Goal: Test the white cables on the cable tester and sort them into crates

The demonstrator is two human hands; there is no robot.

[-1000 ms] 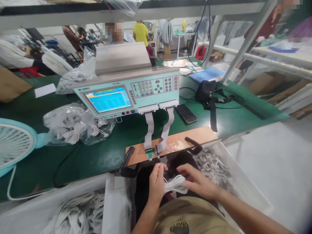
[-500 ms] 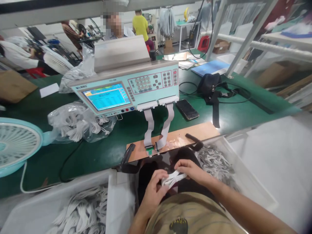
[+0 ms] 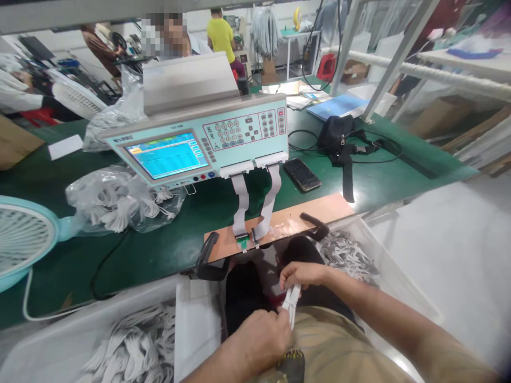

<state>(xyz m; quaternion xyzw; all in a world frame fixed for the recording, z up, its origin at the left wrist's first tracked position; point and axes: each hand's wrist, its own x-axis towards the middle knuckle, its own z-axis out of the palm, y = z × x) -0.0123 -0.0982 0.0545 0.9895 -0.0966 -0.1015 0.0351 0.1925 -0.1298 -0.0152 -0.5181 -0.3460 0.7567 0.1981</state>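
Note:
A small bundle of white cable (image 3: 291,301) is held over my lap, stretched between both hands. My left hand (image 3: 268,332) is closed round its lower end, the fingers partly hidden behind the knuckles. At the upper end, my right hand (image 3: 301,274) pinches the bundle with thumb and fingers. Ahead of them, two grey ribbon cables (image 3: 240,205) run down from a light blue tester (image 3: 191,143) with a lit screen. They end in small connectors (image 3: 242,242) at the front edge of a copper-coloured board (image 3: 279,223).
White bins of cable bundles stand left (image 3: 131,340) and right (image 3: 347,258) below the table edge. Black clamps (image 3: 211,255) grip the board. A phone (image 3: 302,174), a black pouch (image 3: 337,135), a bagged cable heap (image 3: 123,199) and a fan (image 3: 24,239) are on the green table (image 3: 159,258).
The bundle has turned from nearly level to steep. My left hand has moved down and right, nearer my body; my right hand stays at the upper end. The view has shifted slightly.

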